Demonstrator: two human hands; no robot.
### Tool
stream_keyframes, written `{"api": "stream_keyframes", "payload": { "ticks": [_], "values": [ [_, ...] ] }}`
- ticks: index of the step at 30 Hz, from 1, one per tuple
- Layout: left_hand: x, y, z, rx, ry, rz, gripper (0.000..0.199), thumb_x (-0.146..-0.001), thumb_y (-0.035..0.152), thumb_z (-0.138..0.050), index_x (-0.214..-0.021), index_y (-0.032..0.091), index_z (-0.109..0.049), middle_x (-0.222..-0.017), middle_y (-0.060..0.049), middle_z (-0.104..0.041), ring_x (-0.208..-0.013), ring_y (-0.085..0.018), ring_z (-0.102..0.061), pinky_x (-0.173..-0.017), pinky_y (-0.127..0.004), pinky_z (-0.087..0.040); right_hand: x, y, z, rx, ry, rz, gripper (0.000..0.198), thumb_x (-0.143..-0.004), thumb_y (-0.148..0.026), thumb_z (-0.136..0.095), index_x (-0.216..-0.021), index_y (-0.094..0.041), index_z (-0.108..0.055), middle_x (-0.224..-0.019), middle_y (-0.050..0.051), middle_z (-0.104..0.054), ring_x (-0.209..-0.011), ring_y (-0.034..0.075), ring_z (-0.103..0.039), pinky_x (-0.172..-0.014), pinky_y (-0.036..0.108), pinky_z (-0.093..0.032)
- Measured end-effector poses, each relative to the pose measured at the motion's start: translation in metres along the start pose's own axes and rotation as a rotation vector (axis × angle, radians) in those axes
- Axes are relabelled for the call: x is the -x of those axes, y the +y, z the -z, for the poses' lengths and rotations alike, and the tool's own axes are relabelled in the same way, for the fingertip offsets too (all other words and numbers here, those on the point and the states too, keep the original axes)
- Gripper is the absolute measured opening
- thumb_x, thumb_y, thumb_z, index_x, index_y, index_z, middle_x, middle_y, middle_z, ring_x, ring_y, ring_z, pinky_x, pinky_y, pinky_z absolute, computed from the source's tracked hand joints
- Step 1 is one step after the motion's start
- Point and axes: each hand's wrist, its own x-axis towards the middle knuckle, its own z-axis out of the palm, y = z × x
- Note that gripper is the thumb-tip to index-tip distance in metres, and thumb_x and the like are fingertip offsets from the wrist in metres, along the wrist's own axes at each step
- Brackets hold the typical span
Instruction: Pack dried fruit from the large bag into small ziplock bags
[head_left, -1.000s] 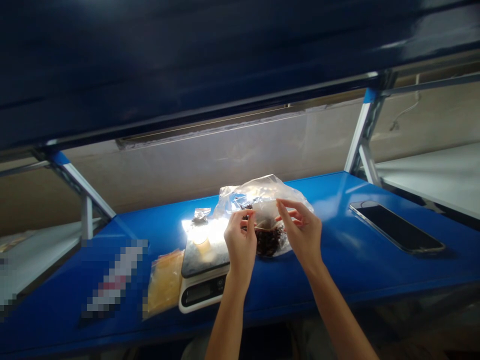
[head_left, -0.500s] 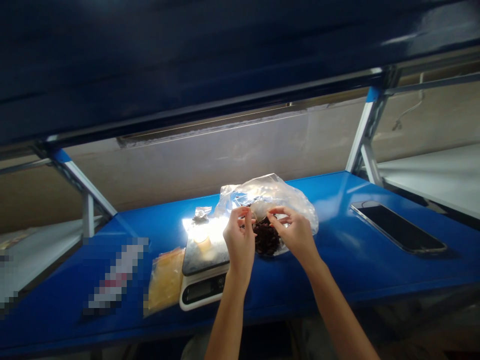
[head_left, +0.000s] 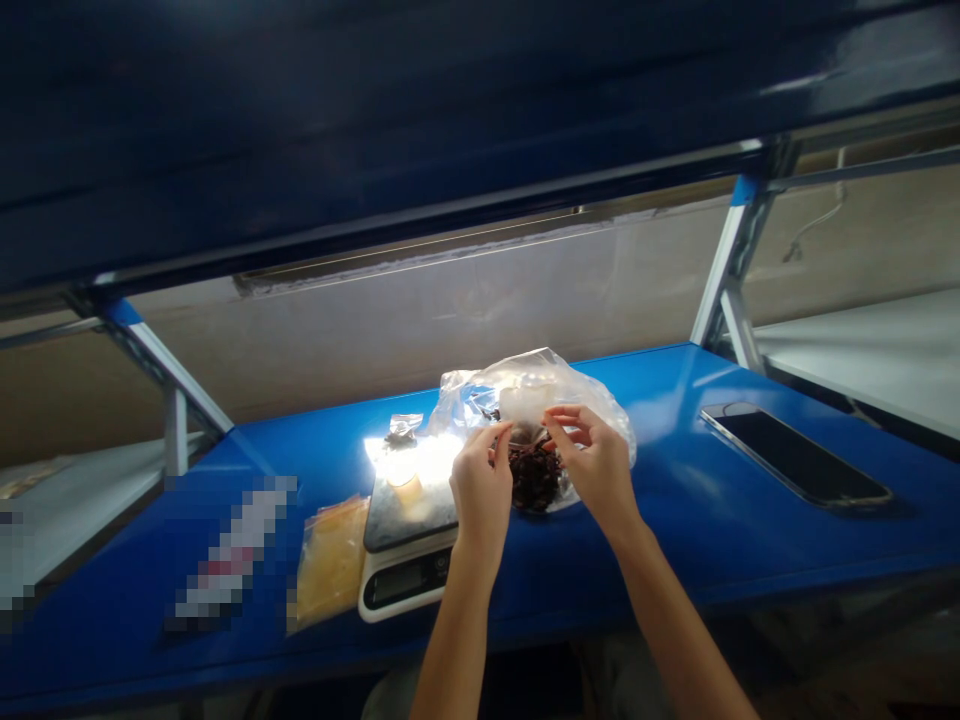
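Note:
Between my hands hangs a small whitish, see-through pouch (head_left: pixel 524 405), its lower part looking brownish. My left hand (head_left: pixel 484 478) has thumb and fingertips pinched together at the pouch's left side. On its right side my right hand (head_left: pixel 589 455) pinches too, with the other fingers curled. The thin edge or string at the fingertips is too small to make out. Just below and behind lies a pile of dark brown dried pieces (head_left: pixel 534 482), on an opened clear plastic bag (head_left: pixel 592 395). My left hand partly covers the right side of a kitchen scale (head_left: pixel 397 590).
A brightly lit small cup (head_left: pixel 407 485) stands on the scale, with crumpled foil (head_left: pixel 405 428) behind. Left of the scale lies a zip bag of yellowish stuff (head_left: pixel 330 565). A phone (head_left: pixel 799 455) rests at right on the blue table (head_left: pixel 675 560). A dark shelf (head_left: pixel 450 130) hangs overhead.
My hands have moved slightly apart, the right one a little to the right and up. The whitish pouch shows more fully between them. Things on the table stay put.

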Motion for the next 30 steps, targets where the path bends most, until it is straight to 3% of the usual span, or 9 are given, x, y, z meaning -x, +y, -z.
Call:
{"api": "stream_keyframes", "payload": {
  "ticks": [6,8,12,17,22,26,30],
  "values": [
    [0.0012,0.0019,0.0011,-0.044,-0.052,-0.074,0.023,-0.089,0.015,-0.05,-0.089,0.021,-0.072,-0.087,-0.003,-0.073,-0.073,-0.017,-0.066,-0.066,-0.027,-0.048,0.0028,-0.0038,-0.0028,0.066,-0.107,0.1,0.02,-0.08,-0.037,-0.059,-0.081,-0.02,-0.069,-0.084,0.006,-0.075,-0.069,0.023,-0.07,-0.065,0.035,-0.055],
    [0.0014,0.0023,0.0017,-0.041,0.0,-0.071,0.023,-0.089,0.016,-0.05,-0.09,0.021,-0.072,-0.089,-0.004,-0.074,-0.075,-0.018,-0.066,-0.068,-0.028,-0.049,0.0031,-0.0042,-0.0031,0.038,-0.075,0.087,0.022,-0.08,-0.039,-0.06,-0.082,-0.019,-0.069,-0.083,0.007,-0.075,-0.071,0.024,-0.071,-0.065,0.036,-0.056],
    [0.0007,0.0011,0.0028,0.013,0.148,-0.065,0.021,-0.09,0.022,-0.051,-0.094,0.02,-0.071,-0.093,-0.005,-0.073,-0.074,-0.016,-0.065,-0.066,-0.026,-0.049,0.0025,-0.0035,-0.0011,-0.099,-0.018,-0.012,0.032,-0.079,-0.047,-0.062,-0.088,-0.017,-0.067,-0.081,0.009,-0.073,-0.075,0.025,-0.071,-0.05,0.029,-0.057],
    [-0.0002,0.0008,0.0021,0.019,0.154,-0.04,0.021,-0.09,0.027,-0.052,-0.096,0.019,-0.07,-0.093,-0.005,-0.072,-0.059,-0.011,-0.059,-0.057,-0.023,-0.046,0.0022,-0.0036,-0.0005,-0.127,0.004,-0.015,0.03,-0.08,-0.046,-0.063,-0.088,-0.017,-0.066,-0.083,0.01,-0.072,-0.08,0.026,-0.07,-0.045,0.026,-0.056],
    [-0.0002,0.0063,0.0035,-0.03,0.095,0.016,0.02,-0.09,0.028,-0.053,-0.097,0.017,-0.069,-0.092,-0.004,-0.07,-0.057,-0.01,-0.057,-0.057,-0.022,-0.043,0.0002,-0.0041,-0.0014,-0.111,0.081,0.015,0.029,-0.082,-0.045,-0.058,-0.091,-0.018,-0.06,-0.094,0.011,-0.069,-0.091,0.027,-0.066,-0.045,0.026,-0.057],
    [-0.0003,0.0075,0.0033,-0.045,0.082,0.021,0.015,-0.088,0.025,-0.054,-0.085,0.017,-0.067,-0.086,-0.003,-0.068,-0.057,-0.011,-0.056,-0.056,-0.021,-0.041,-0.0013,-0.0029,-0.003,-0.138,0.011,-0.036,0.034,-0.084,-0.052,-0.053,-0.095,-0.02,-0.051,-0.098,0.012,-0.066,-0.08,0.024,-0.067,-0.036,0.023,-0.052],
    [0.0002,0.0052,0.0014,0.014,0.12,0.044,0.015,-0.09,0.029,-0.052,-0.088,0.018,-0.062,-0.084,-0.001,-0.068,-0.059,-0.011,-0.057,-0.056,-0.021,-0.041,0.0004,-0.0025,-0.0041,-0.166,-0.067,-0.05,0.035,-0.086,-0.054,-0.049,-0.096,-0.021,-0.045,-0.09,0.008,-0.068,-0.058,0.017,-0.064,-0.034,0.02,-0.045]
  ]
}}
